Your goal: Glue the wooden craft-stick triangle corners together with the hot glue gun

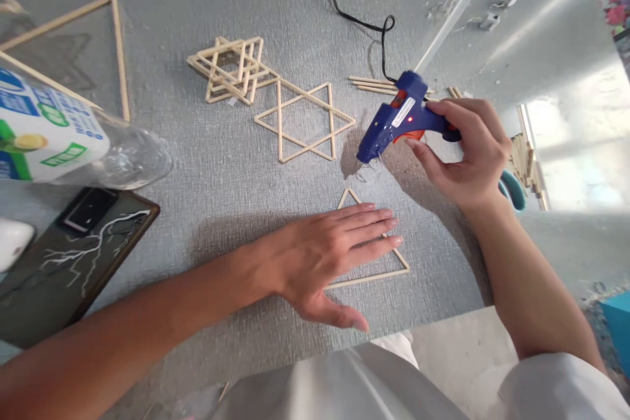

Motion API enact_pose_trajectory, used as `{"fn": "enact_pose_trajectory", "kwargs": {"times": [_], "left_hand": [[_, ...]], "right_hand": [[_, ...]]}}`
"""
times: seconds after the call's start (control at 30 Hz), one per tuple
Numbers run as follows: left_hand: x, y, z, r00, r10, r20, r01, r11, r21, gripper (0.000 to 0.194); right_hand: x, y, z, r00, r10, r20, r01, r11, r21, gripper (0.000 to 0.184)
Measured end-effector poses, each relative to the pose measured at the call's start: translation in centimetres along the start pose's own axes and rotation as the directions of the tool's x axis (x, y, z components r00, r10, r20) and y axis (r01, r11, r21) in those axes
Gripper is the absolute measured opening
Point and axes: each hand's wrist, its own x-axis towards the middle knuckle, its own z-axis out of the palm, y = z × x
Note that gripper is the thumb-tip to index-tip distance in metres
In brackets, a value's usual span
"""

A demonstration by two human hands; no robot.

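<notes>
My right hand point(475, 144) grips a blue hot glue gun point(401, 115) by its handle. A clear glue stick point(445, 29) pokes out of its back, a red light glows on its side, and its nozzle points down toward the table. My left hand point(339, 249) lies flat, fingers stretched, over a triangle of thin wooden sticks point(369, 279), hiding its left side. Beyond the triangle lies a flat six-pointed star of sticks point(308, 121). Left of that star, touching it, stands a stack of similar stars point(231, 69).
At left are a clear plastic bottle point(132, 154) lying on its side, a dark phone point(83, 249) and a larger stick frame point(119, 56). A black cord point(339, 10) runs to the glue gun. Loose sticks point(374, 85) lie behind it, more point(524, 161) at right near teal scissor handles point(513, 190).
</notes>
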Motion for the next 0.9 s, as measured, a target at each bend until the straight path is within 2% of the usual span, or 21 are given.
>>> {"fn": "enact_pose_trajectory", "kwargs": {"times": [0.1,0.17,0.37,0.5,0.9], "left_hand": [[0.0,-0.1,0.1,1.0,0.006,-0.009,-0.006,1.0,-0.003,0.101],[-0.1,-0.2,0.1,1.0,0.011,-0.009,-0.011,1.0,0.003,0.101],[-0.2,-0.1,-0.3,1.0,0.01,0.025,-0.011,0.999,0.03,0.103],[-0.3,-0.1,-0.5,0.999,0.001,0.054,-0.003,0.999,0.042,0.105],[-0.4,-0.2,-0.5,0.998,-0.01,0.064,0.007,0.999,0.045,0.107]], "right_hand": [[-0.4,0.4,0.5,0.986,0.143,-0.09,-0.145,0.989,-0.013,0.056],[-0.6,0.8,0.9,0.973,0.19,-0.133,-0.187,0.982,0.033,0.058],[-0.7,1.0,1.4,0.96,0.26,-0.1,-0.245,0.96,0.138,0.06],[-0.5,0.5,1.4,0.957,0.277,-0.091,-0.261,0.952,0.158,0.055],[-0.4,0.5,1.4,0.95,0.305,-0.071,-0.297,0.949,0.107,0.056]]}}
